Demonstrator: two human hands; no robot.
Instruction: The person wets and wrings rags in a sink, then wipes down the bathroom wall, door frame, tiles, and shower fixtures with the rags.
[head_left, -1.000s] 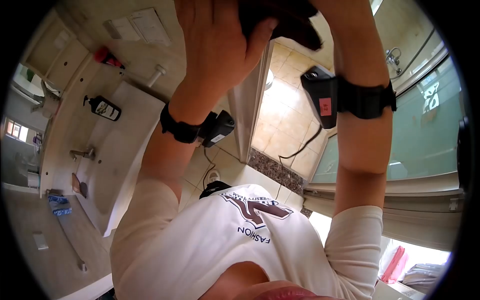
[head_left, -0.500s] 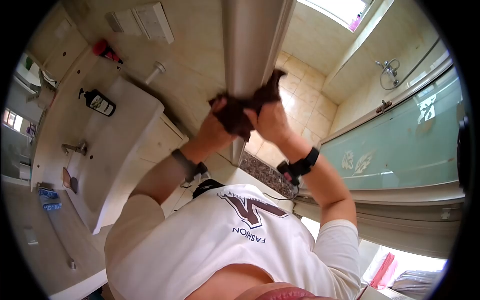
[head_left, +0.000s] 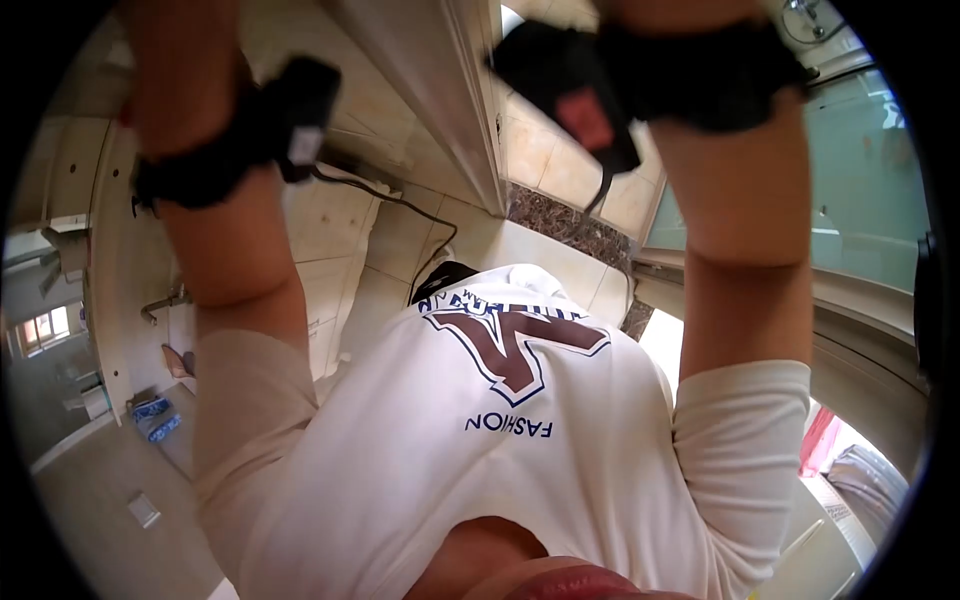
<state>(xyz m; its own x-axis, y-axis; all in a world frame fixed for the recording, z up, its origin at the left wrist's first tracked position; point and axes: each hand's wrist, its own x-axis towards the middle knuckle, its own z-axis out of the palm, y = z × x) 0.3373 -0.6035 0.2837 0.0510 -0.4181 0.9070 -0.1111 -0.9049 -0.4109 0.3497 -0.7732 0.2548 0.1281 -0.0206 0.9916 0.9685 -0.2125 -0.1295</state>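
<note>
My left arm [head_left: 240, 250] and my right arm [head_left: 745, 190] both reach to the upper edge of the view, each with a black wristband [head_left: 210, 165], and my two hands are cut off there, so I cannot tell whether my grip is released or clenched. The brown cloth, which half a second ago was in both hands against the door frame [head_left: 440, 90], is now out of sight, and its exact place I cannot tell. The door frame stands between my arms, its foot near the speckled stone strip [head_left: 565, 222].
</note>
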